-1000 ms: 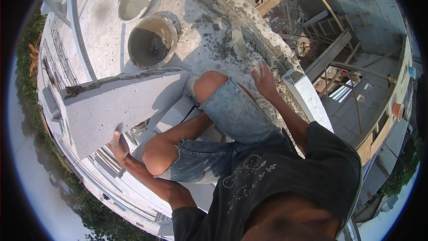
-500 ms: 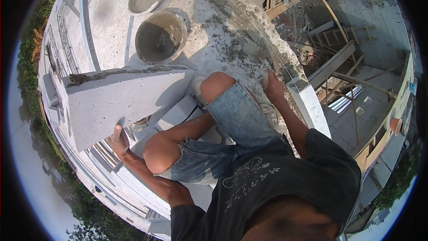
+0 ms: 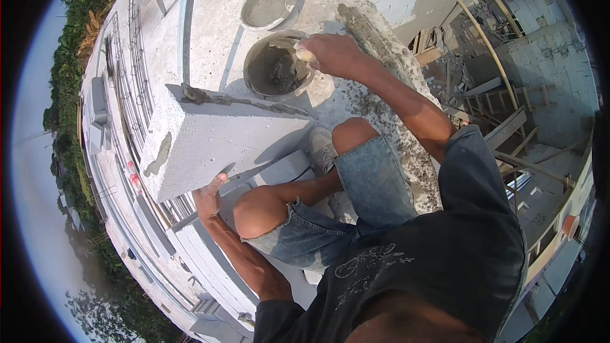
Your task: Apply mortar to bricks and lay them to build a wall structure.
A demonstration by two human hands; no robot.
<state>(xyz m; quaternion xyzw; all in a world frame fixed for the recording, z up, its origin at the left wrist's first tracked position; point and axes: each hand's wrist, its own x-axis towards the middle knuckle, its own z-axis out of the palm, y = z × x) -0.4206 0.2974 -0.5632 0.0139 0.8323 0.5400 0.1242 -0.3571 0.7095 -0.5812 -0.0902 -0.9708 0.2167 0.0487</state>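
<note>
My left hand [image 3: 210,194] grips the lower edge of a large white aerated block [image 3: 222,140], which carries grey mortar along its top edge. My right hand [image 3: 327,54] is closed round the pale handle of a trowel [image 3: 303,52], reaching over the dark bucket [image 3: 257,73] with grey mortar in it; the trowel's blade is mostly hidden there. A second container [image 3: 267,6] with grey contents stands beyond. My bent knees, in frayed denim shorts, are between my two arms.
To the right the concrete ledge [image 3: 406,82], streaked with mortar, drops to a lower space with timber planks, bamboo poles and rubble. Steel rebar [image 3: 136,57] and a metal channel [image 3: 187,19] lie at left, beside more blocks [image 3: 98,111], with greenery past the far edge.
My right hand with the trowel has swung up and left from the mortar-streaked ledge to the bucket. The view has shifted, and the block in my left hand now appears farther right.
</note>
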